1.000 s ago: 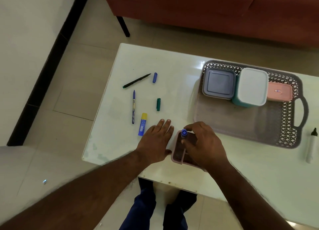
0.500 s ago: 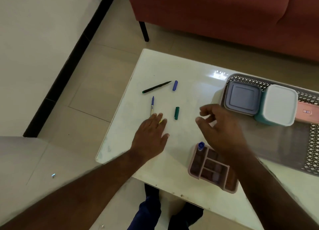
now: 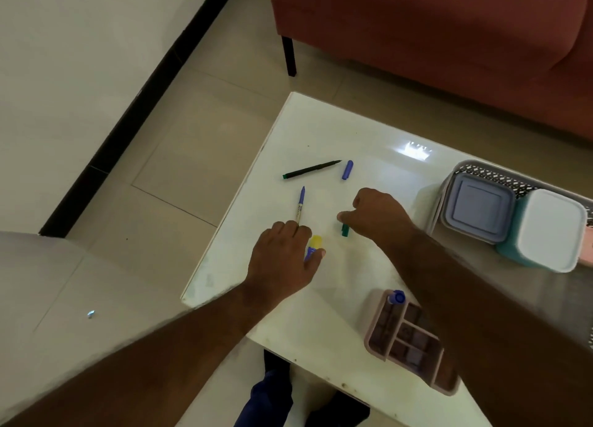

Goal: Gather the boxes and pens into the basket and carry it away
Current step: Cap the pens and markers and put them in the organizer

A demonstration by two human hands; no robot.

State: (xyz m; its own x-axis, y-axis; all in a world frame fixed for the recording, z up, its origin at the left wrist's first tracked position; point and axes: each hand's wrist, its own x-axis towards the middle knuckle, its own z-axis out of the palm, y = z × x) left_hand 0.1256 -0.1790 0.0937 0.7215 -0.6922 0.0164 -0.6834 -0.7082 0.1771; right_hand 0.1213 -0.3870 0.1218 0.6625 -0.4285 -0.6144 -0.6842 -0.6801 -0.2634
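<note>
On the white table (image 3: 321, 128) lie a black pen (image 3: 311, 170), a blue cap (image 3: 347, 170) and a blue pen (image 3: 300, 203). My left hand (image 3: 282, 263) closes its thumb and fingers on a yellow-and-blue glue stick (image 3: 315, 243), which still lies on the table. My right hand (image 3: 377, 215) pinches a green cap (image 3: 345, 231) against the table. The grey basket (image 3: 462, 169) at the right holds a grey-lidded box (image 3: 478, 208), a teal box with a white lid (image 3: 548, 231) and the edge of a pink box (image 3: 589, 248). A pink compartment box (image 3: 407, 343) with a blue marker (image 3: 397, 297) upright in it stands near the front edge.
A red sofa (image 3: 433, 35) with a black leg (image 3: 288, 56) stands beyond the table. Tiled floor and a white wall with a black skirting lie to the left. My legs show under the table's front edge.
My right hand left the pink compartment box and moved left to the green cap. My left hand slid forward and closed on the glue stick. The view shifted left.
</note>
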